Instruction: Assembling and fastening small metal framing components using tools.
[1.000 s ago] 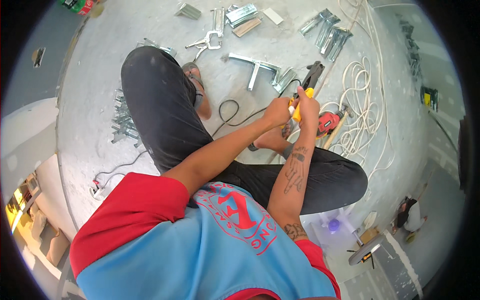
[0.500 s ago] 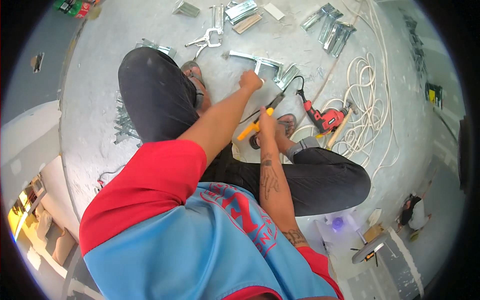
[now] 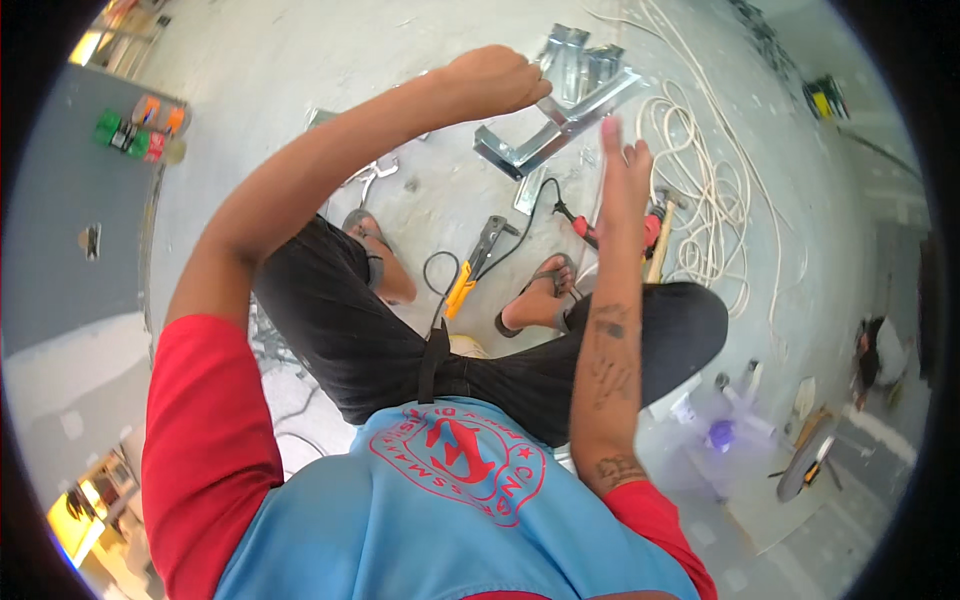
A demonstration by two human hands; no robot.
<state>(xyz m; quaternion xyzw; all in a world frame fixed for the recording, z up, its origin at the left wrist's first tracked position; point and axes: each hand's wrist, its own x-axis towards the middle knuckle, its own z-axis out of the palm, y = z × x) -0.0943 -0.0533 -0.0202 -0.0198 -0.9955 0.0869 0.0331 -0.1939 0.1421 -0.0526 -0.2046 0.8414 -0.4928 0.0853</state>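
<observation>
My left hand is closed round the short middle arm of a galvanized metal channel bracket, which it holds up off the floor. The bracket has a long bar with an upturned end. Beside its right end, my right hand has its fingers stretched and apart, holding nothing. A hand riveter with yellow grips and a dark head lies on the floor between my feet. Beyond the bracket lie several short metal channel pieces.
A red corded drill and a hammer lie right of my foot, beside coiled white cable. Locking clamps rest near my left foot. Bottles stand far left. At the lower right is a fan.
My left hand has lifted the bracket off the floor and moved it forward. My right hand has let go of the hand riveter, now on the floor, and moved up beside the bracket.
</observation>
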